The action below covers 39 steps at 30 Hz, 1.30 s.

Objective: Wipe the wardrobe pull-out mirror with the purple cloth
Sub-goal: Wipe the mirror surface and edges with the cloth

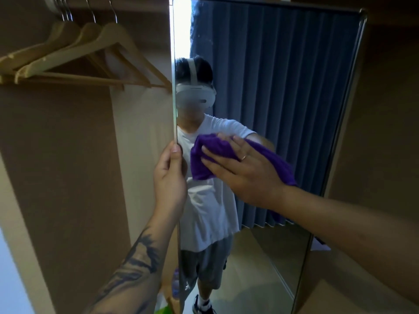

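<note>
A tall pull-out mirror [283, 98] stands out from the wardrobe, its glass facing right and reflecting a person and a blue curtain. My left hand [169, 177] grips the mirror's near left edge at mid height, thumb on the glass side. My right hand [247, 171] lies flat with straight fingers on the purple cloth [208, 155], pressing it against the glass just right of that edge. Part of the cloth hangs out behind my right wrist.
Several wooden hangers [74, 57] hang on a rail at the upper left inside the wardrobe. A brown wardrobe panel [68, 166] runs down the left. A brown wall [385, 109] lies right of the mirror frame. Something green [164, 310] shows at the bottom.
</note>
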Each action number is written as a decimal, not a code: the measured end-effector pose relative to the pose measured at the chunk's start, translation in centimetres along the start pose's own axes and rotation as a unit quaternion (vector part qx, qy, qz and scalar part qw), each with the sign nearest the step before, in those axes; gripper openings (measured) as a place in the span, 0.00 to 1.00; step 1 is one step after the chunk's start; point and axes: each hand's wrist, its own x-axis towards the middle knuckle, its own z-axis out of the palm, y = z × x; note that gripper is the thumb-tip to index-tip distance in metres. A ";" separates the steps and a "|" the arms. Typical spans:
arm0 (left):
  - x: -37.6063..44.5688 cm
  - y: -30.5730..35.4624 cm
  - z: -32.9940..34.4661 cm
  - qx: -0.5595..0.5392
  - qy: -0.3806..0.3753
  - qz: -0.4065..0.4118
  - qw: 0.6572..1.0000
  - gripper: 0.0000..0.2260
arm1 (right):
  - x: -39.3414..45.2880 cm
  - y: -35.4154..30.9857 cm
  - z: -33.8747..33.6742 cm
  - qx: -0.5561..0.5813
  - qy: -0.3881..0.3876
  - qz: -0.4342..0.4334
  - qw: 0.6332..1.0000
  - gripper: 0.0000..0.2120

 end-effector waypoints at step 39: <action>0.2 -0.6 -1.3 -0.068 0.047 -0.077 0.994 0.07 | 1.1 -1.2 0.4 0.023 -0.024 -0.216 0.976 0.17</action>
